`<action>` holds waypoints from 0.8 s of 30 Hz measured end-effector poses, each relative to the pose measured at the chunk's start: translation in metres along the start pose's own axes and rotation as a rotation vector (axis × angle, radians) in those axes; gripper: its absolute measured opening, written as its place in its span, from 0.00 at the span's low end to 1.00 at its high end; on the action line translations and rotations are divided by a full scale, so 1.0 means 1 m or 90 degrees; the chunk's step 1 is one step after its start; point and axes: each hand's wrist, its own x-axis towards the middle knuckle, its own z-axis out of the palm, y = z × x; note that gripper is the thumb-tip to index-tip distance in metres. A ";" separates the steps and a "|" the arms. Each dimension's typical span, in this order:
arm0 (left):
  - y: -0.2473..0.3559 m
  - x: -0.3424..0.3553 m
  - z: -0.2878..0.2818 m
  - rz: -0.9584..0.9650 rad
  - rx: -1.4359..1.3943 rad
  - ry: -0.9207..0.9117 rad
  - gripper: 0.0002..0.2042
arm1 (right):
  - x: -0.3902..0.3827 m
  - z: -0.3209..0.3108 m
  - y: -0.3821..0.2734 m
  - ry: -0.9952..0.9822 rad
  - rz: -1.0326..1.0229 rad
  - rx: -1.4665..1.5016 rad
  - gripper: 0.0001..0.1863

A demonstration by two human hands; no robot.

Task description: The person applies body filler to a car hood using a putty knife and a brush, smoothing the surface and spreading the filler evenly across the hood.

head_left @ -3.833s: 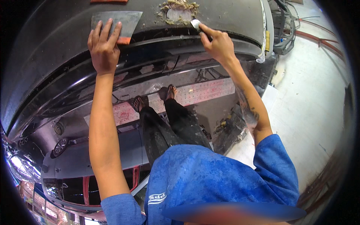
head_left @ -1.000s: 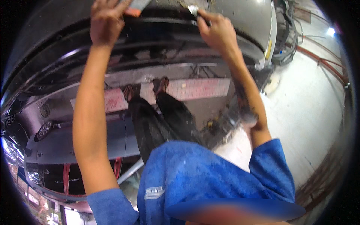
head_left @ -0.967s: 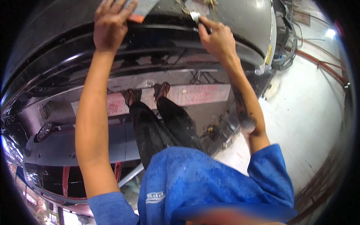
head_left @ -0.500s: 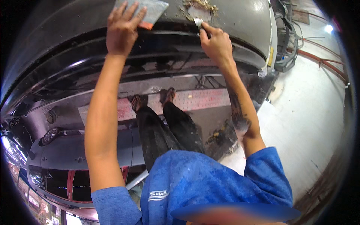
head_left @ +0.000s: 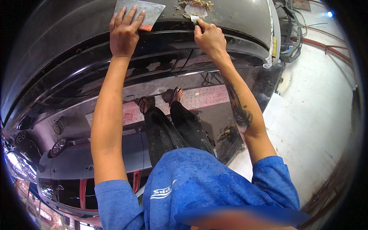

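Support surface: dark grey, curved vehicle panel (head_left: 239, 21).
Panel face dull, dusty and outward-curving; dark groove (head_left: 168, 26) runs along the near side; flat grey plate (head_left: 151, 13) with orange-red lower corner lies over the panel, its full contact not discernible; pale irregular patch (head_left: 196, 10) is situated to the right of the plate, well apart from it; crumbly yellowish-brown residue (head_left: 208, 4) lies around part of the patch; whitish strip (head_left: 271, 19) borders the panel's right end.

The plate (head_left: 153, 14) lies left of the scraper (head_left: 194, 18).
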 end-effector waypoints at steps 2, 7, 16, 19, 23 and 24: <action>-0.001 0.000 0.000 0.000 -0.007 0.001 0.28 | 0.009 -0.005 -0.012 -0.042 0.041 -0.009 0.21; -0.002 0.004 -0.006 -0.014 -0.028 -0.021 0.28 | 0.033 -0.026 -0.027 -0.065 0.071 -0.010 0.21; 0.005 0.000 -0.007 -0.050 -0.047 -0.045 0.28 | 0.008 -0.007 -0.012 -0.068 0.115 0.016 0.22; 0.004 0.000 -0.004 -0.042 -0.054 -0.025 0.29 | 0.011 -0.011 -0.019 -0.064 0.124 -0.026 0.22; 0.005 0.000 -0.003 -0.035 -0.041 -0.044 0.28 | 0.008 -0.012 -0.021 -0.052 0.132 -0.035 0.22; 0.005 -0.001 -0.002 -0.035 -0.041 -0.043 0.27 | 0.008 -0.011 -0.020 -0.063 0.144 -0.031 0.22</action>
